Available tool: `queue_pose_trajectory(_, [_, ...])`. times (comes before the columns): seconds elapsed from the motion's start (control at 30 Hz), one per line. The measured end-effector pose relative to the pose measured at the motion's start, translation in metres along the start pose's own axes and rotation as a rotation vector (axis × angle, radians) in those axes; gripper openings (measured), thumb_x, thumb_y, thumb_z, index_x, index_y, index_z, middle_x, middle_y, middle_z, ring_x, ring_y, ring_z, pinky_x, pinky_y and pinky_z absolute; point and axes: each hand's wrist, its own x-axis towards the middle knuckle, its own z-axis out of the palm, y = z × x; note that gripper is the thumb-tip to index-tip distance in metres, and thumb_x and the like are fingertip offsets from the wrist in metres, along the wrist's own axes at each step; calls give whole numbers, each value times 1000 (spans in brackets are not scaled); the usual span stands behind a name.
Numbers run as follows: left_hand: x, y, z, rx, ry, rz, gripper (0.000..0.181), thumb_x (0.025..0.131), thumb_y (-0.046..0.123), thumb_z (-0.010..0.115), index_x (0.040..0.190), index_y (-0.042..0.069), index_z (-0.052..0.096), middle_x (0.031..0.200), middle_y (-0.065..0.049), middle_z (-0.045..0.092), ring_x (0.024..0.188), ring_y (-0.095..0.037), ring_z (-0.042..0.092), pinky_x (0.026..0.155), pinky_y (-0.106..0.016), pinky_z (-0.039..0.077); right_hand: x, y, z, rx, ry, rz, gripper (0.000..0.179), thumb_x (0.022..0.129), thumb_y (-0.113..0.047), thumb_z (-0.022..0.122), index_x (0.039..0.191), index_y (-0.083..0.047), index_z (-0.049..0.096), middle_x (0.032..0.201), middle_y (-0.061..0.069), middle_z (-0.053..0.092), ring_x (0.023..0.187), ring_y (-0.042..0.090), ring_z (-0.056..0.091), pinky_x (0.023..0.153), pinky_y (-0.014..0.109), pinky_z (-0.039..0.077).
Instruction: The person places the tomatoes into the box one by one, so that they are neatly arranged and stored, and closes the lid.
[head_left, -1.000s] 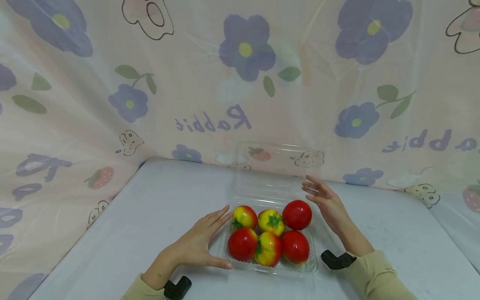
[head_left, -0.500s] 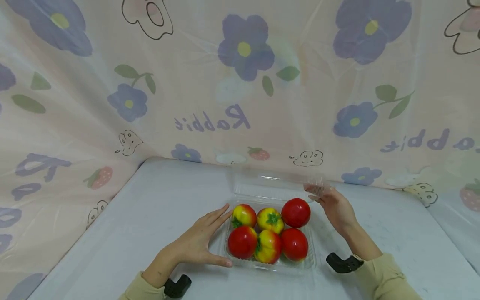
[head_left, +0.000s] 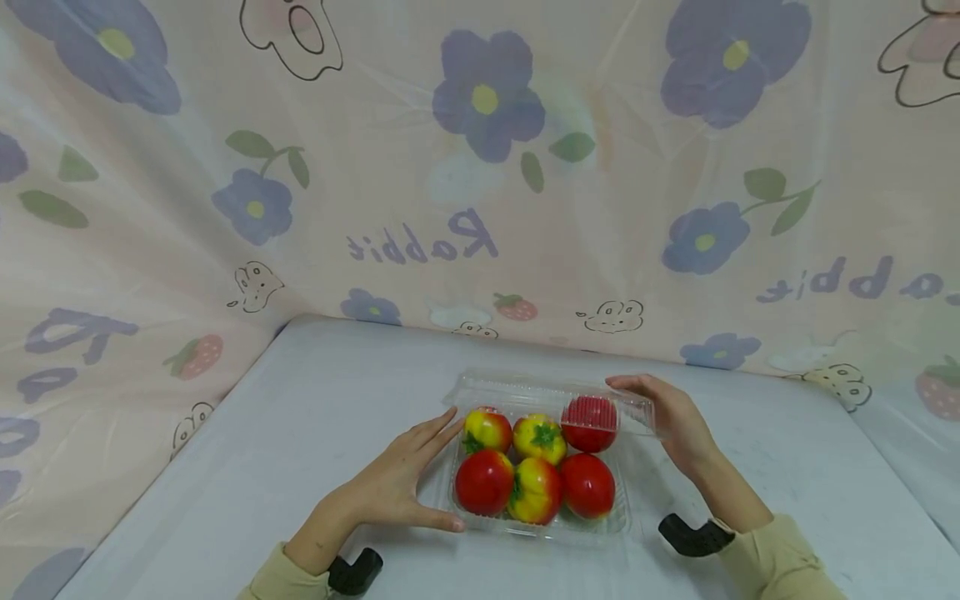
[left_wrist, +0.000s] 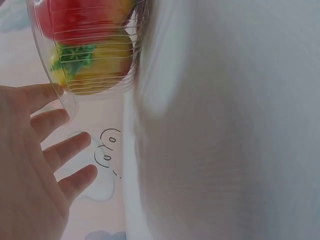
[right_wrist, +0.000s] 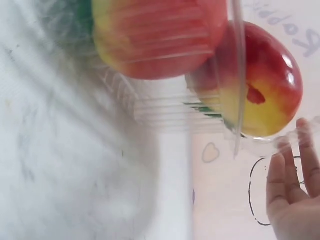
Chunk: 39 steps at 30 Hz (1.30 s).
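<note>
A clear plastic clamshell box (head_left: 619, 518) holds several round red-and-yellow imitation fruits (head_left: 587, 486), some showing green leafy tops. Its hinged transparent lid (head_left: 517, 385) slants over the back row of fruit. My left hand (head_left: 408, 477) lies along the box's left side, fingers and thumb spread; in the left wrist view its index and middle fingertips are right at the rim. At the lid's right side is my right hand (head_left: 670, 423), its fingers behind the plastic. The right wrist view shows those fingers (right_wrist: 277, 185) fairly straight, next to the lid edge.
The box stands on a white-covered table (head_left: 360, 375). Behind and to the left hangs a pale curtain (head_left: 375, 167) printed with flowers and rabbits. A black wrist device (head_left: 693, 535) sits by the right sleeve, another black device (head_left: 356, 572) by the left.
The lid has swung from standing up behind the box to tilting forward over the back fruits. My right hand has moved against the lid; my left hand has stayed put.
</note>
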Motion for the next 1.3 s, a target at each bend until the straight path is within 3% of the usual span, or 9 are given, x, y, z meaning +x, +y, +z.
queue_pose_trajectory(0.07, [0,0,0,1,-7,-19,111,64,71,70,154,27,21,160,-6,21,143,-35,24,107,-66,27,-2,1,0,-65,0,-33,45,105,-33,33,114,-2,66,117,-8,66,114,1,53,113,44,29])
queue_pose_trajectory(0.17, [0,0,1,-3,-10,-32,112,64,71,69,154,25,21,160,-6,22,143,-34,24,107,-65,28,-5,3,2,-162,13,-63,41,104,-26,38,112,4,65,116,-4,67,112,1,55,96,18,42])
queue_pose_trajectory(0.27, [1,0,1,-11,-3,-27,113,64,70,70,154,23,20,161,-2,19,144,-32,23,108,-64,28,-9,4,2,-238,12,-61,31,102,-21,46,110,1,66,117,-2,66,112,0,54,91,14,44])
queue_pose_trajectory(0.37, [0,0,1,-14,6,-19,113,64,70,71,154,23,20,161,0,16,144,-33,23,108,-65,27,-13,4,3,-319,-1,-73,22,98,-16,54,110,-4,68,120,0,63,113,0,52,94,20,45])
queue_pose_trajectory(0.57, [-1,-1,1,-11,32,20,113,64,67,74,154,22,23,162,1,13,144,-36,23,108,-66,27,-20,4,7,-452,-46,-161,24,91,-11,65,115,-15,68,125,4,61,117,-3,48,96,66,38])
queue_pose_trajectory(0.63, [-1,-1,1,-5,42,37,113,64,67,75,154,20,24,162,0,13,144,-37,23,109,-65,27,-23,5,8,-463,-55,-177,28,90,-11,66,117,-17,68,127,4,60,118,-3,47,94,72,35])
queue_pose_trajectory(0.93, [-2,0,1,-17,54,50,116,64,65,77,154,16,22,162,-3,14,143,-37,24,109,-63,27,-33,10,16,-601,-36,-216,34,85,-17,73,118,-22,68,130,3,57,125,10,44,90,71,41])
queue_pose_trajectory(1.07, [-3,-1,1,-26,59,59,118,64,65,77,155,17,19,162,-4,14,144,-37,23,110,-63,27,-35,11,19,-592,-28,-286,35,83,-11,74,116,-19,69,129,5,58,125,5,43,90,71,39])
queue_pose_trajectory(1.3, [-4,0,0,-68,52,57,118,64,63,78,155,17,18,162,-3,13,144,-35,22,110,-62,26,-37,11,20,-574,-14,-298,36,82,-9,74,117,-19,69,131,5,57,126,6,43,91,72,38])
